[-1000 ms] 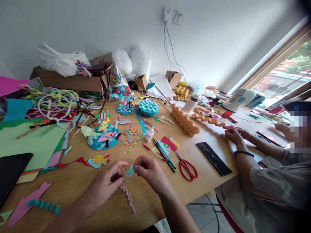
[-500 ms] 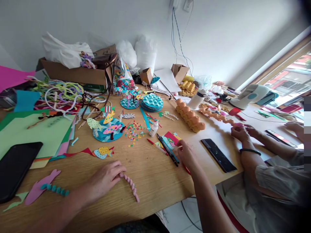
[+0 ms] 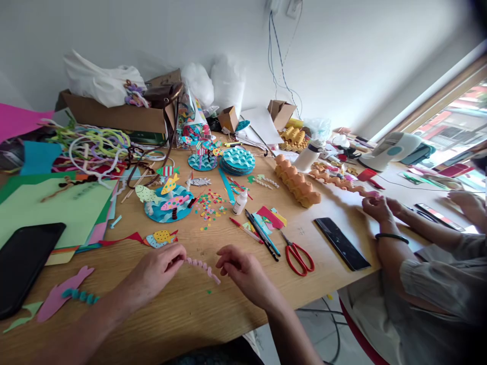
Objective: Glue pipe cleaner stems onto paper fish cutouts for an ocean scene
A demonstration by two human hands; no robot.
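Note:
My left hand (image 3: 160,266) pinches one end of a coiled pink pipe cleaner (image 3: 203,267) above the front of the table. My right hand (image 3: 241,271) is close to the coil's other end, its fingers curled and parted, with nothing seen between them. Red-handled scissors (image 3: 299,257) lie right of my right hand. At the left, a pink paper fish (image 3: 63,294) has a teal coiled pipe cleaner (image 3: 79,295) across it. Behind my left hand is a yellow and blue paper fish (image 3: 162,238).
Pens (image 3: 262,235), a glue bottle (image 3: 240,203) and a blue disc with paper fish (image 3: 169,210) stand or lie behind my hands. Phones lie left (image 3: 30,263) and right (image 3: 341,243). Another person's hands (image 3: 380,208) work at the right beside an egg carton (image 3: 297,182).
My right hand has moved left and nearer from the paper scraps to the pink coil, uncovering the scissors. My left hand has shifted slightly left, and the coil has swung upward.

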